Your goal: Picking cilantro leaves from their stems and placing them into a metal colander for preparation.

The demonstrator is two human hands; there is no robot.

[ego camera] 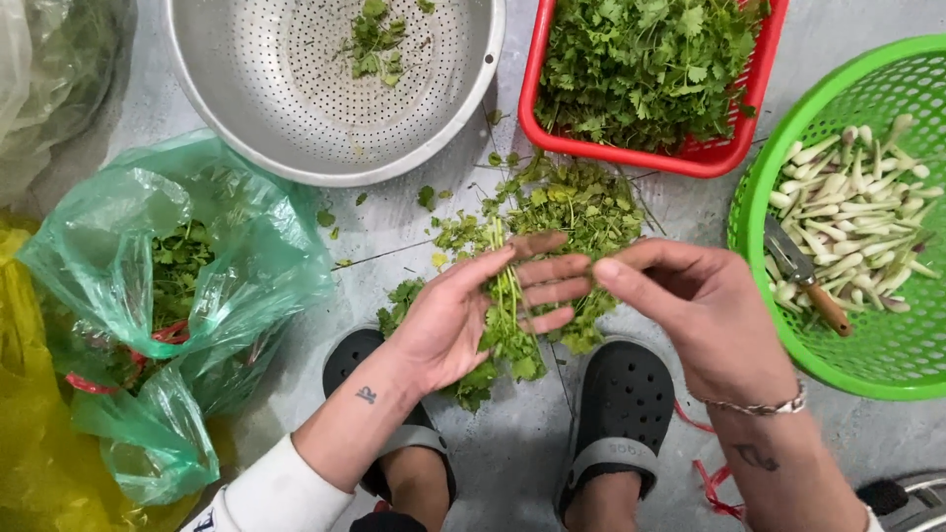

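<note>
My left hand (pixel 463 315) lies palm up with a bunch of green coriander stems (pixel 507 315) resting across it, the fingers spread out flat. My right hand (pixel 690 305) reaches in from the right, its fingertips pinched at the leaves near my left fingertips. Under both hands a loose pile of coriander (pixel 572 212) lies on the grey floor.
A metal colander (pixel 296 108) with a few leaves stands at the top. A red basket (pixel 537 128) full of coriander sits at top right. A green basket (pixel 887 365) holds white stalks and a knife (pixel 803 276). Green (pixel 246 266) and yellow (pixel 30 433) plastic bags lie left. My black clogs (pixel 621 404) are below.
</note>
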